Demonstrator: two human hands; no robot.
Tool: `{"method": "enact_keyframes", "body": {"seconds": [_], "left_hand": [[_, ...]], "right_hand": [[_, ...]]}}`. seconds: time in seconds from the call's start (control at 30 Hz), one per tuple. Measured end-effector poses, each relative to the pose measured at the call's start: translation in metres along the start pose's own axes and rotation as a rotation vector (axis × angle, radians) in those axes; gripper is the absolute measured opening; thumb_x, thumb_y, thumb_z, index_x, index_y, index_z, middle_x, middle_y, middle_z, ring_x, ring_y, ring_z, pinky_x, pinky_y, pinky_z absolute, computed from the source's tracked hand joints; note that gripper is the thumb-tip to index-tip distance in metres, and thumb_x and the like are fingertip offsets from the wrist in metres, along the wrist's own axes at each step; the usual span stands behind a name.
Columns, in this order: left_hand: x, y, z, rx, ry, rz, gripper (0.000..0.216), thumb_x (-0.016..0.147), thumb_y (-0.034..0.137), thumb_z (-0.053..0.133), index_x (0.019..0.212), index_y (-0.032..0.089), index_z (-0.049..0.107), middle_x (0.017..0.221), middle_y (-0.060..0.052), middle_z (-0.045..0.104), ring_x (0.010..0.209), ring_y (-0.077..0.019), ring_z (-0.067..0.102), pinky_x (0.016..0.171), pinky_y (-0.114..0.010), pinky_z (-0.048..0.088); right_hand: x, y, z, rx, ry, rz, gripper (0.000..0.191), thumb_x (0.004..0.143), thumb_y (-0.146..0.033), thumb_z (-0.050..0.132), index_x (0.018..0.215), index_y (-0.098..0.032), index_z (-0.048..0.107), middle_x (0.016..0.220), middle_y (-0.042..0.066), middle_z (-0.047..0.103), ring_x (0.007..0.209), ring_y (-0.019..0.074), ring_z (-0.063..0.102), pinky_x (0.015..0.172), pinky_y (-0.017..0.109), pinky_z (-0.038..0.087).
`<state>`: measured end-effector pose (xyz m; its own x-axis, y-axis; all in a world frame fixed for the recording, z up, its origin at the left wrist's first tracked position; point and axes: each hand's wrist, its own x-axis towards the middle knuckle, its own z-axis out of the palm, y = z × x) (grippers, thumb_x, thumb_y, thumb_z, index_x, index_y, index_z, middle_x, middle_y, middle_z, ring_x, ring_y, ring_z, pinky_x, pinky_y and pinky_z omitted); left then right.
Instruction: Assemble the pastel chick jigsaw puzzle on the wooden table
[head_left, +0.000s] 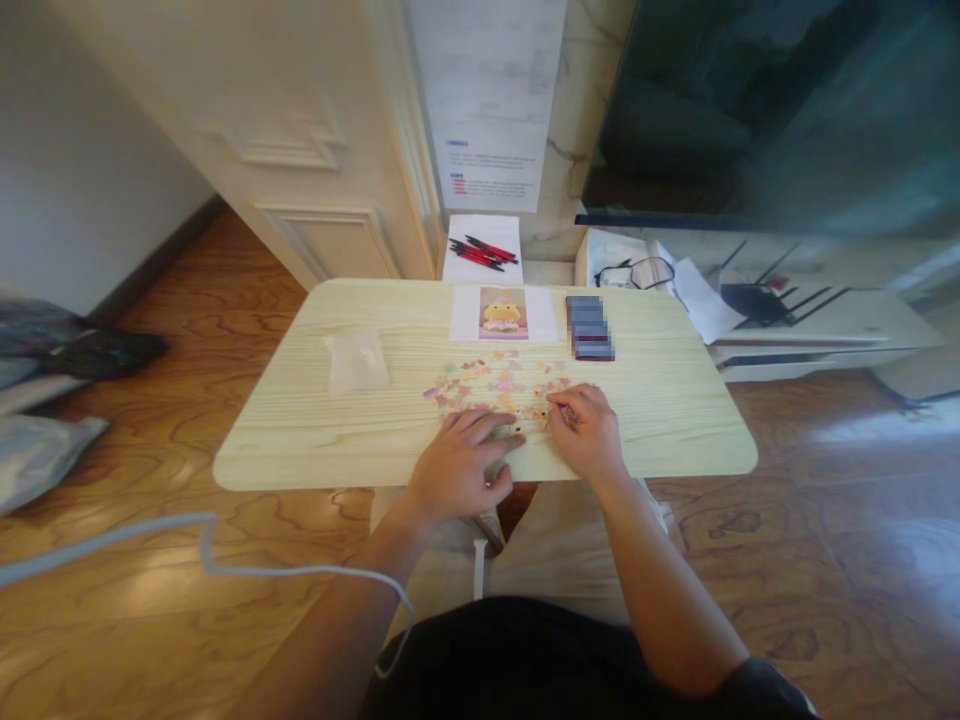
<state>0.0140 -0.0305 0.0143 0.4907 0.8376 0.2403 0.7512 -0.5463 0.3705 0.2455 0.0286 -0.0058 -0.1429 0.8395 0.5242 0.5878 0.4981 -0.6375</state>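
Small jigsaw puzzle pieces (504, 384) in pink, yellow and orange lie scattered over the middle of the light wood-patterned table (300, 425). My left hand (463, 462) rests palm down at the near edge of the pieces, its fingers stretched out and apart, fingertips touching or just above a few of them. My right hand (589, 432) is curled on the right side of the pieces, thumb and forefinger pinched together. Whatever is between those fingertips is too small to make out. Behind the pieces lies a white sheet with a printed picture (503, 314) of a yellow plush figure.
A clear plastic bag (358, 362) lies on the table's left part. At the back right is a phone (589, 328). Beyond the far edge, red-and-black pens (484, 252) lie on white paper, and glasses (651, 272) sit by a white box. A pale cable (315, 570) crosses my left forearm.
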Motion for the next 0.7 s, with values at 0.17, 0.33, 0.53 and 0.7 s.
{"method": "enact_keyframes", "body": {"seconds": [0.17,0.33,0.53,0.7], "left_hand": [[0.0,-0.0003,0.0002,0.0,0.004,0.002,0.045,0.085,0.028,0.065,0.129,0.031,0.073,0.145,-0.006,0.064,0.134,-0.0313,0.054,0.113,-0.053,0.042],[0.0004,0.0001,0.0002,-0.01,0.016,0.003,0.045,0.085,0.027,0.066,0.129,0.032,0.074,0.144,-0.006,0.065,0.133,-0.0313,0.055,0.112,-0.053,0.043],[0.0003,-0.0002,0.0006,-0.009,0.019,0.001,0.043,0.086,0.028,0.065,0.128,0.031,0.074,0.144,-0.006,0.065,0.134,-0.0316,0.055,0.112,-0.053,0.043],[-0.0005,-0.0005,0.0012,-0.011,0.027,0.001,0.042,0.086,0.027,0.065,0.127,0.03,0.075,0.144,-0.005,0.065,0.134,-0.0313,0.055,0.112,-0.053,0.043]], "right_hand": [[0.0004,-0.0005,-0.0002,0.0,0.001,-0.002,0.018,0.094,-0.016,0.064,0.1,-0.025,0.078,0.096,0.006,0.072,0.098,0.0252,0.066,0.093,0.046,0.055],[0.0006,-0.0002,-0.0008,-0.004,-0.001,-0.002,0.018,0.094,-0.017,0.063,0.099,-0.026,0.078,0.096,0.006,0.072,0.098,0.0253,0.067,0.093,0.046,0.055],[0.0005,0.0001,-0.0008,-0.001,-0.007,0.001,0.018,0.094,-0.017,0.064,0.101,-0.025,0.078,0.097,0.006,0.072,0.098,0.0254,0.066,0.093,0.046,0.054],[0.0006,-0.0001,-0.0002,-0.003,-0.005,0.0,0.017,0.094,-0.017,0.064,0.1,-0.025,0.078,0.096,0.006,0.072,0.098,0.0256,0.066,0.093,0.046,0.054]]}}
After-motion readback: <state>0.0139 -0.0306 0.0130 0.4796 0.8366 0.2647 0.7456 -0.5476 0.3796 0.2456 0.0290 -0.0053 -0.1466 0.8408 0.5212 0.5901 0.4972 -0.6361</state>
